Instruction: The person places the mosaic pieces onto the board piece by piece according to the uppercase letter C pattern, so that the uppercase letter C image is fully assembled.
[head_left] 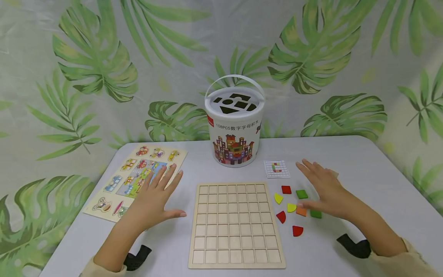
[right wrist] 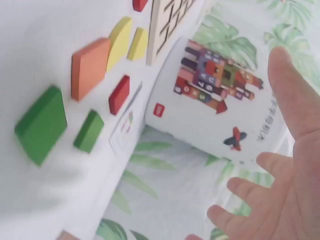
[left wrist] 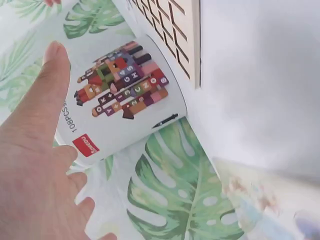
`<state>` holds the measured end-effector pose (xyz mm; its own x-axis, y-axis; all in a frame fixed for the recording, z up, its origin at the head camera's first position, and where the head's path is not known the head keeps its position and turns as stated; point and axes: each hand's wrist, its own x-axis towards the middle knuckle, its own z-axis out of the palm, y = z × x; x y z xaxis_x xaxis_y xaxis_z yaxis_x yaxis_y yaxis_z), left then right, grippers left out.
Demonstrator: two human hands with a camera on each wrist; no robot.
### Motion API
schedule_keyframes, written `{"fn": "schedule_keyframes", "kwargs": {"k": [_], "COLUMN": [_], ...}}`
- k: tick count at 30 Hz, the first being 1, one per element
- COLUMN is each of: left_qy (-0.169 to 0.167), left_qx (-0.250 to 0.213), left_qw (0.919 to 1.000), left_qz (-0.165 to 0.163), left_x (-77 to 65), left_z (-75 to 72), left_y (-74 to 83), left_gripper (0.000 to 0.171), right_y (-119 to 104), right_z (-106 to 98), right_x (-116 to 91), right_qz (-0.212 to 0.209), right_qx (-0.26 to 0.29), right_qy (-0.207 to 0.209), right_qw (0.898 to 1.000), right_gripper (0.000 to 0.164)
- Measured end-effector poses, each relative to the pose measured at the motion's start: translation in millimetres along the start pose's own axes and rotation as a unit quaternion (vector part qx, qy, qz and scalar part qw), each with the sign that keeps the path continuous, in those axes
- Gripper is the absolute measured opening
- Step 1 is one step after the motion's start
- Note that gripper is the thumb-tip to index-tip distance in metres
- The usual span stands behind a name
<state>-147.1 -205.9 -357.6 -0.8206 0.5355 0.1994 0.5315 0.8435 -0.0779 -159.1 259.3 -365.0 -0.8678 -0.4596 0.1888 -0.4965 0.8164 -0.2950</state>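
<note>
My left hand (head_left: 152, 202) hovers with spread fingers over the right part of a vehicle picture puzzle board (head_left: 100, 186); it holds nothing. Fingers outstretched, my right hand (head_left: 323, 192) is above the right side of the table, beside the loose pieces, and is also bare. Between the hands lies a wooden grid board (head_left: 237, 265) with bare square cells. Right of it are flat pieces: a red square (head_left: 286, 189), a green square (head_left: 302, 194), an orange square (head_left: 301, 211), another green square (head_left: 316, 214), and several red and yellow quarter-circles (head_left: 297, 231).
A white bucket (head_left: 235, 130) with a shape-slot lid and raised handle stands behind the grid board. A small pattern card (head_left: 277, 169) with a coloured C lies right of it. Partly behind the right hand is a wooden-coloured piece (head_left: 334, 173). Leaf-print cloth (head_left: 173, 57) backs the table.
</note>
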Motion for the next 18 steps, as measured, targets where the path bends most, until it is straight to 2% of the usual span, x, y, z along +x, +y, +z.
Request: {"fn": "schedule_keyframes", "kwargs": {"k": [5,8,11,14,18], "left_qy": [0.013,0.015,0.013,-0.008,-0.039], "left_qx": [-0.045,-0.088,-0.142,-0.218,-0.318], "left_qw": [0.9987,0.9959,0.9897,0.9755,0.9443], "left_qz": [0.022,0.017,0.002,-0.029,-0.075], "left_x": [1.5,1.6,0.8,-1.1,-4.3], "left_z": [16.3,28.5,39.3,47.9,56.8], "left_y": [12.1,20.2,28.8,36.8,44.5], "left_gripper": [0.1,0.1,0.099,0.097,0.092], "right_y": [-2,-2,-2,-1,-1], "right_z": [17,29,40,49,57], "right_x": [11,16,18,20,23], "right_qz": [0.001,0.005,0.006,0.001,0.006], "right_qx": [0.073,0.125,0.16,0.169,0.178], "right_qy": [-0.036,-0.058,-0.071,-0.076,-0.081], "right_qw": [0.997,0.99,0.985,0.983,0.981], "right_gripper": [0.095,0.087,0.077,0.067,0.056]}}
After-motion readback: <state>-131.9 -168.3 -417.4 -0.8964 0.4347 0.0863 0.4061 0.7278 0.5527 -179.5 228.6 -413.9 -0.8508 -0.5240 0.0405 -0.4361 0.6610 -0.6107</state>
